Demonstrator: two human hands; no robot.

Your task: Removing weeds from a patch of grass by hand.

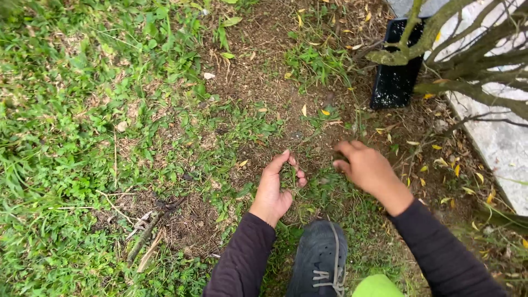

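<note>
Two hands work low over a patchy lawn. The left hand (278,187) is cupped, palm turned right, fingers curled loosely with a small tuft of grass blades (286,177) resting inside it; whether it grips them firmly cannot be told. The right hand (366,168), just to its right, is bent at the wrist, knuckles up, fingers curled down toward the ground and blurred, so its hold cannot be told either. The hands are apart, with bare soil (316,157) between them. Both arms wear dark long sleeves (242,258). One dark laced shoe (320,258) stands near, between the forearms. Short green grass (66,165) covers the left side, thinning to brown earth dotted with yellow leaves (440,165). Far right, one black post (396,71) stands beside mossy branches (473,55) and a pale paved edge (506,148).
</note>
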